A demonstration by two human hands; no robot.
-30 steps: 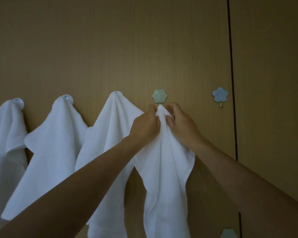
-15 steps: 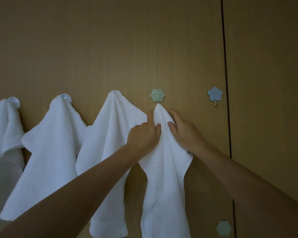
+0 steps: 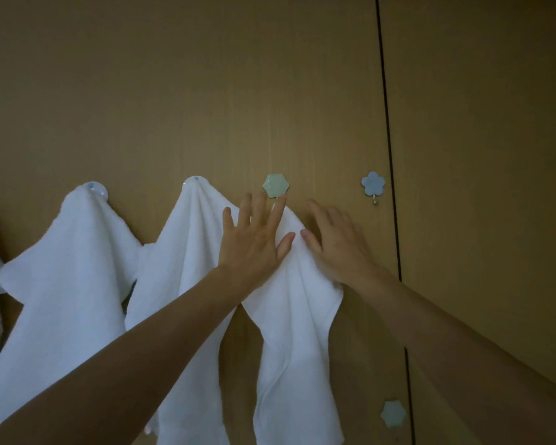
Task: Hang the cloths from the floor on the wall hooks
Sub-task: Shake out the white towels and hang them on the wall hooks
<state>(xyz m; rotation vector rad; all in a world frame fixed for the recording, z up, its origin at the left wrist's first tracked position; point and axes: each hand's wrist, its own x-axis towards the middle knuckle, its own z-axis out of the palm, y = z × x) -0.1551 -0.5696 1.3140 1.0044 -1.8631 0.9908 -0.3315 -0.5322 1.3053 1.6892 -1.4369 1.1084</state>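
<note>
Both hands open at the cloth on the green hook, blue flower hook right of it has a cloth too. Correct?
No: the head view shows the blue flower hook bare. The rest holds: left hand and right hand are open at the cloth hanging from the green hook.

4 plain white cloths (image 3: 68, 284) against a tan wall (image 3: 206, 91) of faint vertical wood grain, crossed by 1 black seam (image 3: 386, 123). On it, a pale green hook (image 3: 275, 185), a light blue flower hook (image 3: 373, 183) and, lower right, a second pale green hook (image 3: 393, 413).
</note>
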